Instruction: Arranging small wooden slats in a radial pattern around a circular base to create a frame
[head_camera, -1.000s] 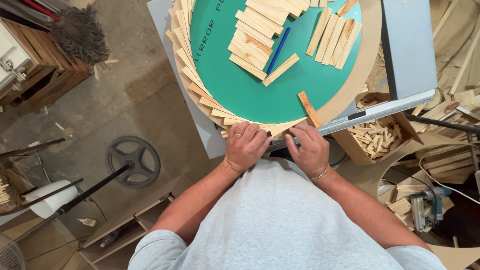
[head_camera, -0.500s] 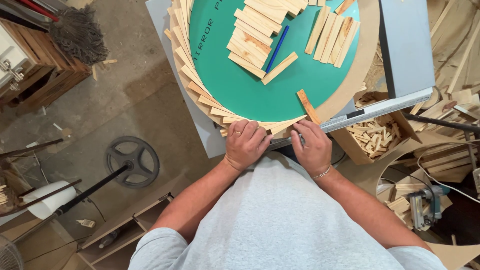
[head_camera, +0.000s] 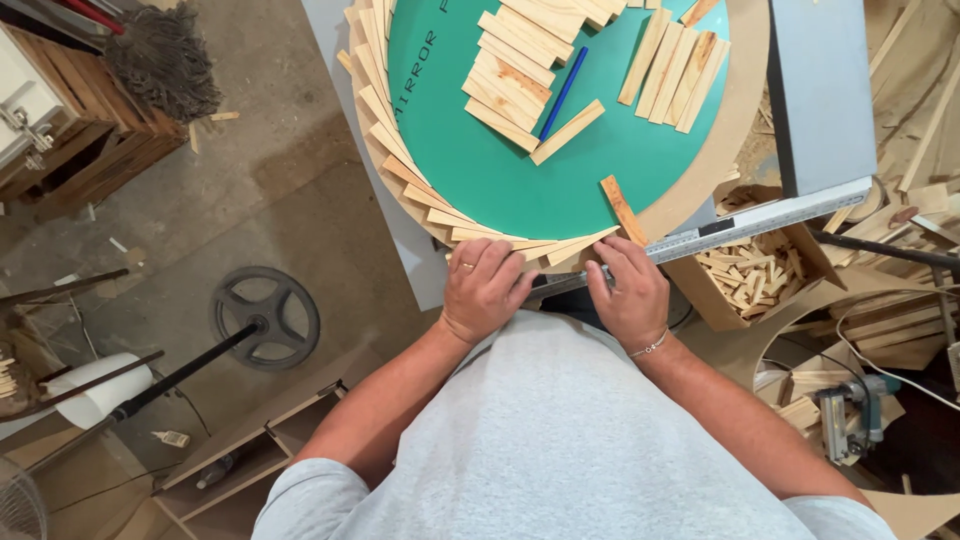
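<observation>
Nearest the camera, the person's grey shirt (head_camera: 560, 440) fills the bottom of the view. Just beyond it both hands lie side by side, a small gap between them, at the near edge of a round green board (head_camera: 500, 180). The left hand (head_camera: 485, 290), a ring on one finger, lies palm down with its fingers spread flat, pressing on the wooden slats (head_camera: 480, 238) at about 6 o'clock on the board's rim. The right hand (head_camera: 630, 295), a thin bracelet at the wrist, sits at 3 o'clock from the left one; its fingers are curled on the near end of a long metal ruler (head_camera: 720, 232), though what its fingertips pinch cannot be told. The ruler runs away toward 2 o'clock, over a cardboard box of small wood offcuts (head_camera: 750, 275).

Farther off, a ring of tapered slats (head_camera: 385, 130) follows the board's edge from 6 round to 10 o'clock. A single short slat (head_camera: 622, 208) lies at 5 o'clock on the board, touching the ruler's edge. Toward the board's middle lie a stack of loose slats (head_camera: 510, 80), a blue pencil (head_camera: 563, 92) and a second row of slats (head_camera: 675, 70) at 1 o'clock.

At 9 o'clock from the hands, on the floor, stands a black wheel (head_camera: 267, 315).
</observation>
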